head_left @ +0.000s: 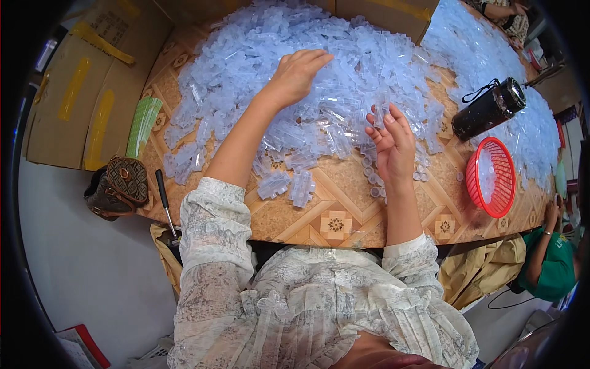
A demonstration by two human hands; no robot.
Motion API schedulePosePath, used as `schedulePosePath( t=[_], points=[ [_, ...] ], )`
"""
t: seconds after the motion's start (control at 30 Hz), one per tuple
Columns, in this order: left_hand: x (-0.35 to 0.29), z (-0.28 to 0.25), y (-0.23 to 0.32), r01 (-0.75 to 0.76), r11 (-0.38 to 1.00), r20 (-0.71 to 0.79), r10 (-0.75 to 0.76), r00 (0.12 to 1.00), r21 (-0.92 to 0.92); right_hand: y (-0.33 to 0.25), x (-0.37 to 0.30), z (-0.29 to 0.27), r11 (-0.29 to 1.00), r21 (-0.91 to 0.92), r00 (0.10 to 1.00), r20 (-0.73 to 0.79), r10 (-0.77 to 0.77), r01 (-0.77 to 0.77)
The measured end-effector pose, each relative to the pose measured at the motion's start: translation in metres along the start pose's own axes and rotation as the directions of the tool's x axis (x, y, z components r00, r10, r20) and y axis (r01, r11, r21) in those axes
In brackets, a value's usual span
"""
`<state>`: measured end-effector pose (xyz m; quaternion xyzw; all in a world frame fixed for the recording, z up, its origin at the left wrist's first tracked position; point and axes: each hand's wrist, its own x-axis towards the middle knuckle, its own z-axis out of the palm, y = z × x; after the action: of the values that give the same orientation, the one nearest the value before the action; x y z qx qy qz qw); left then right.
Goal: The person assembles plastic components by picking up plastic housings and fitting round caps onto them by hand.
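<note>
A large heap of clear, bluish plastic pieces (246, 80) covers the far part of the table. Over its middle reaches my left hand (299, 77), back upward, fingers stretched out to the right; its palm side is hidden. My right hand (393, 144), palm turned inward, has its thumb and fingers bent around a small clear plastic piece (381, 114), hard to make out against the heap. Small round clear caps (374, 178) lie on the table beside the right wrist. Two clear ribbed pieces (302, 189) rest apart from the heap, between my forearms.
Right of the heap stand a black flask (490, 109) and a red plastic basket (507, 178) with clear parts inside. Cardboard boxes (67, 98) rise at left, near a brown patterned bag (120, 184) and a hammer (165, 200). Another person (549, 264) is at far right.
</note>
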<state>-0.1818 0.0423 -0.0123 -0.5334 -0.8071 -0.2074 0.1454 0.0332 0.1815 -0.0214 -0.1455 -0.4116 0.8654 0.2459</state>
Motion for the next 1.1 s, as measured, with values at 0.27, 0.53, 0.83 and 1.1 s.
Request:
schedulePosePath(
  t=[0.27,0.53,0.83,1.1],
  points=[
    [0.032,0.011,0.0,0.08,0.954,0.097,-0.054,0.994,-0.288,-0.003,0.001,-0.002,1.0,0.009,1.0,-0.024,0.001,-0.001],
    [0.026,-0.009,0.022,0.142,0.914,-0.176,-0.223,0.959,-0.381,-0.003,0.001,0.001,0.999,0.039,1.0,0.0,0.02,-0.02],
    [-0.033,-0.007,0.125,0.353,0.214,0.213,-0.487,0.847,-0.911,0.0,-0.012,0.01,0.999,-0.019,0.998,0.041,-0.041,0.042],
    [-0.049,-0.019,0.119,0.361,-0.109,0.356,-0.569,0.741,-0.926,0.003,-0.014,0.015,0.956,-0.253,0.983,0.142,-0.112,0.145]
  ],
)
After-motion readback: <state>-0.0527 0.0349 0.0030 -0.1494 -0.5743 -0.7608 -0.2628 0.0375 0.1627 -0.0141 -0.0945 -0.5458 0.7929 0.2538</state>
